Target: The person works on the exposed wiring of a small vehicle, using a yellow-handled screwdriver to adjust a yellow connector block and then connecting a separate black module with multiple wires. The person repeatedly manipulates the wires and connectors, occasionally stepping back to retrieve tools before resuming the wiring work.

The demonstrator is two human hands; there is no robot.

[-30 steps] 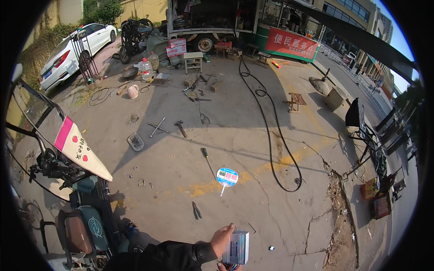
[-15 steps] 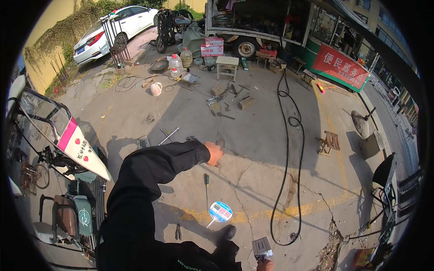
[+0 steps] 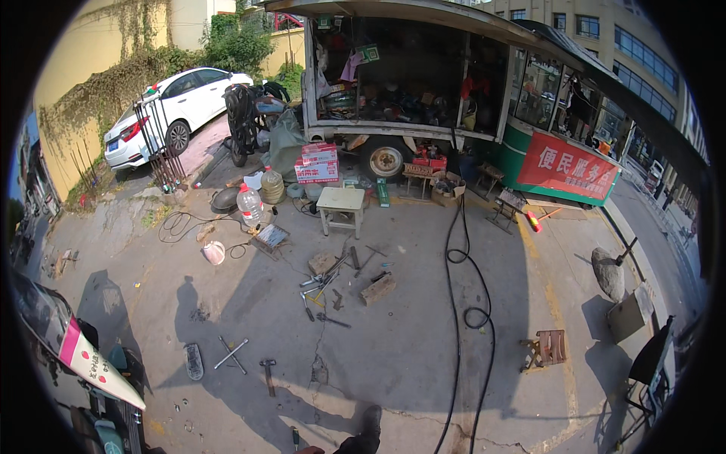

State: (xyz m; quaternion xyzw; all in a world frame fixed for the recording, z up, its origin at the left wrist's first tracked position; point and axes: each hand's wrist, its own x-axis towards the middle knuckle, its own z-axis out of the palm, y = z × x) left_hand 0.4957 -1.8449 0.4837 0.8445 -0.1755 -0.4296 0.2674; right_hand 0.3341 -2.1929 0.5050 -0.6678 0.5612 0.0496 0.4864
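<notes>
Only a sliver of my left hand [image 3: 310,450] shows at the bottom edge, and its fingers are cut off. Just beside it is a screwdriver [image 3: 296,435] with a dark green handle. My right hand is out of view. To the right of the sliver, my leg ends in a dark shoe [image 3: 370,421]. Farther ahead on the pavement lie a hammer [image 3: 268,377], a cross-shaped lug wrench [image 3: 231,356] and a flat grey oblong piece [image 3: 194,362].
A black hose [image 3: 451,333] runs along the ground to the right. Scattered tools [image 3: 321,291] lie mid-ground near a block [image 3: 378,288]. A small stool [image 3: 340,208], a water jug [image 3: 249,206] and a trailer [image 3: 404,130] stand beyond. A folding stool [image 3: 546,349] is at right.
The view has tilted up and forward. My outstretched left arm has dropped almost out of the picture. My right hand with the grey box, the round fan and the pliers are no longer visible.
</notes>
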